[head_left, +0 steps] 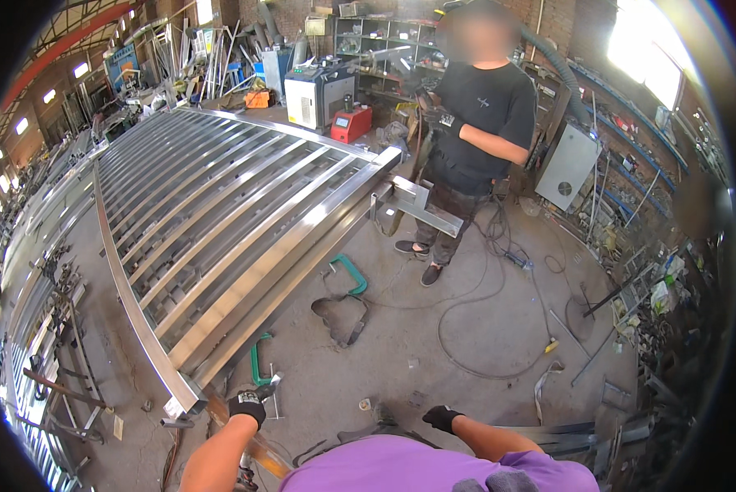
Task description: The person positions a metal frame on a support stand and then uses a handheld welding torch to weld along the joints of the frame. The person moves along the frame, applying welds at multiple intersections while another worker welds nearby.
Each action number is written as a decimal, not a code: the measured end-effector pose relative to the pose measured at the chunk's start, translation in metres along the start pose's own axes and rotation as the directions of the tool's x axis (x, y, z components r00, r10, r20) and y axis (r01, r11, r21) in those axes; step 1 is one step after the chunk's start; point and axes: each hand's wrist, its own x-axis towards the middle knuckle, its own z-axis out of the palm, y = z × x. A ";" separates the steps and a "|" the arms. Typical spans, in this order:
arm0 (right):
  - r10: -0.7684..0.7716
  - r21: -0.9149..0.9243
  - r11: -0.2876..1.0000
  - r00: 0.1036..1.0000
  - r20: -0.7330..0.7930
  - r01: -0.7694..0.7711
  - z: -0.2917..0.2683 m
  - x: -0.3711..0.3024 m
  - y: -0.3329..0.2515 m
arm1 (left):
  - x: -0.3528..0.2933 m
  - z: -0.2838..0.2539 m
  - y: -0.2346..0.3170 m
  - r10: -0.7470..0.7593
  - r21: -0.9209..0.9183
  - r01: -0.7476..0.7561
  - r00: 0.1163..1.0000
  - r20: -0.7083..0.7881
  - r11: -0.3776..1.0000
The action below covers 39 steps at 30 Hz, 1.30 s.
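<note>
My left hand [249, 405], in a black glove, is at the lower end of a green C-clamp [256, 361]. Its fingers look curled round the clamp's end, beside the hanging screw with its cross handle. The clamp sits at the near end of a large shiny metal railing frame [245, 287] with many parallel bars. A second green C-clamp [353, 275] is farther along the frame's right side. My right hand [442, 418], also black-gloved, is apart from the frame, low and to the right; its fingers are not clear enough to read.
A co-worker [483, 115] in a dark shirt stands beyond the frame's far right corner. Cables [442, 328] loop over the floor. A red machine [352, 123] and a white cabinet machine [306, 102] stand behind the frame. Scrap metal [655, 303] lines the right side.
</note>
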 end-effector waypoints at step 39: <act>-0.057 0.928 0.034 0.928 -0.368 0.370 -0.343 0.054 -0.403 | -0.286 0.001 0.108 0.058 -0.772 -0.488 0.857 -0.512 0.408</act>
